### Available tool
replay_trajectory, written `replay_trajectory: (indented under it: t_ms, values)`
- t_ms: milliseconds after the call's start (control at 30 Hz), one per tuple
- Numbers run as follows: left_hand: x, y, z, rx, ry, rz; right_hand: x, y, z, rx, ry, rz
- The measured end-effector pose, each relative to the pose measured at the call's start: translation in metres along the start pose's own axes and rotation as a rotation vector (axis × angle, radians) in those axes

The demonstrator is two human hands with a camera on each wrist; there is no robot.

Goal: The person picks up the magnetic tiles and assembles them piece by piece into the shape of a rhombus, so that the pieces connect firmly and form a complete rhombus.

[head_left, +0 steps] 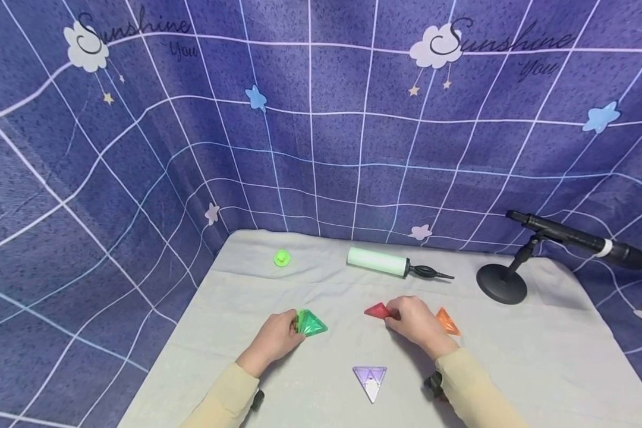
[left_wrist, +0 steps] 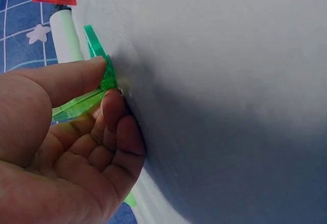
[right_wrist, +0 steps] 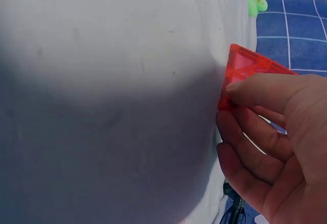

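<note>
My left hand (head_left: 276, 336) pinches a translucent green triangular tile (head_left: 314, 324) between thumb and fingers. A light green tile (left_wrist: 79, 106) meets it at an angle, partly hidden behind the thumb in the left wrist view. Across the table, my right hand (head_left: 416, 324) holds a red triangular tile (head_left: 376, 310), tilted up from the cloth. The thumb covers part of the red tile's face in the right wrist view. Just beyond the right wrist stands or leans an orange triangular tile (head_left: 449, 321). A purple triangular tile (head_left: 370, 379) lies flat between the forearms.
At the back lie a small green duck toy (head_left: 282, 257) and a pale green hand pump (head_left: 378, 261) with a black nozzle. A black stand (head_left: 502, 284) bearing a long black tube is at the back right. Purple patterned curtain (head_left: 342, 137) encloses the white-covered table (head_left: 246, 285).
</note>
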State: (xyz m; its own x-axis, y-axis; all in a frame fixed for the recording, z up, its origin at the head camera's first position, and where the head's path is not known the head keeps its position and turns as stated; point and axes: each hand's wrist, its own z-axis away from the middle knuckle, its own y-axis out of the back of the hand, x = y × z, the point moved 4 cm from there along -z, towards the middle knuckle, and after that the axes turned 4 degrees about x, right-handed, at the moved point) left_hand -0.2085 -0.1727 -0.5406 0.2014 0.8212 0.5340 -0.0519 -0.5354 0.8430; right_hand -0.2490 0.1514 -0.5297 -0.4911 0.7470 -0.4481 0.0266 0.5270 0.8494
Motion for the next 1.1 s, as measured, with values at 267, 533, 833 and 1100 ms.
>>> replay_trajectory:
  t_ms: [267, 533, 833, 1100]
  values:
    - [0.001, 0.0, 0.0, 0.0, -0.001, -0.006, -0.007, -0.003, 0.001, 0.031, 0.02, -0.016]
    - [0.007, 0.004, 0.002, -0.008, 0.013, 0.027, -0.017, -0.009, -0.002, 0.056, 0.008, -0.01]
    - [0.003, 0.002, 0.001, -0.01, 0.009, 0.025, -0.033, -0.017, -0.007, 0.063, 0.035, -0.022]
    - [0.002, 0.003, 0.0, -0.002, -0.007, 0.016, -0.049, -0.026, -0.013, 0.053, 0.043, -0.042]
